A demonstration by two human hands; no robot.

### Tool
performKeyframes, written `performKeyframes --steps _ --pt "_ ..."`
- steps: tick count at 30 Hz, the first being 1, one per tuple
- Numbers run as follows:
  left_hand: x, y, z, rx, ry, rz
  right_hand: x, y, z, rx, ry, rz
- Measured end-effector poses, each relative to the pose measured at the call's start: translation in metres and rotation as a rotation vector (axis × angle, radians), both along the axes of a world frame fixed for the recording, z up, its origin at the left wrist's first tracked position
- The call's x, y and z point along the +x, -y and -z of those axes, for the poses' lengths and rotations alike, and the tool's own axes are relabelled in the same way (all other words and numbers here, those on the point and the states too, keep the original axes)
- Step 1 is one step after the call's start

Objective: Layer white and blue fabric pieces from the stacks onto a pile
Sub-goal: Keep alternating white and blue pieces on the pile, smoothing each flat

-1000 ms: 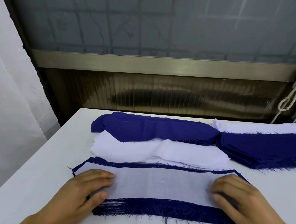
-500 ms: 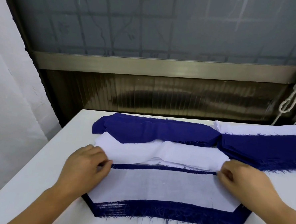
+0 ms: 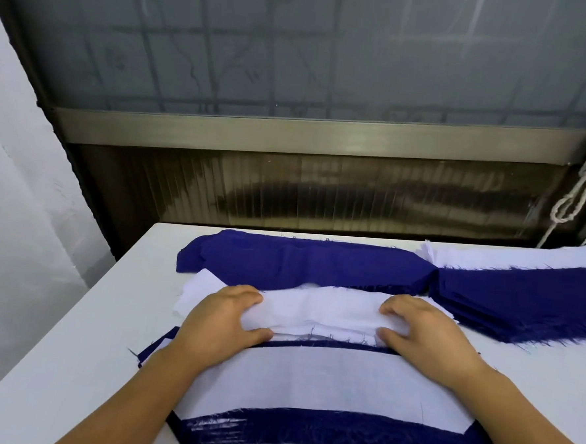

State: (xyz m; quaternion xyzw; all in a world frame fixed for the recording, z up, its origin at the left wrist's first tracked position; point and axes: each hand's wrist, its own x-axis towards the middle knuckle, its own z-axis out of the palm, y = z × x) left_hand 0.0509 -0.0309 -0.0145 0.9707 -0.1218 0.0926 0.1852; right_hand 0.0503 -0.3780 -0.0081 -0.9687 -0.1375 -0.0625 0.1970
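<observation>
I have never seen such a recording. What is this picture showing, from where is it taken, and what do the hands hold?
There is no machine: a person works with bare hands, and a camera worn on the head looks forward and down. On the white table lies the layered pile, white on top with blue edges. Behind it is a white stack, then a blue stack, with more blue pieces at the right. The left hand and right hand each grip an end of the white stack's top fabric.
</observation>
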Motion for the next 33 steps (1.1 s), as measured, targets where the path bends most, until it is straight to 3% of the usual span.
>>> performKeyframes --steps 8,15,25,33 --pt "-0.002 0.002 0.004 0.063 0.017 -0.069 -0.005 0.001 0.003 -0.022 0.114 0.052" --pt "-0.013 0.001 0.000 -0.017 0.181 -0.015 -0.006 -0.001 0.000 0.029 0.136 0.085" --pt "-0.009 0.000 0.001 -0.068 0.131 -0.161 -0.009 0.002 -0.009 0.385 0.002 0.057" --pt "-0.011 -0.001 -0.001 -0.049 0.141 -0.294 -0.008 0.004 -0.006 0.413 -0.005 0.086"
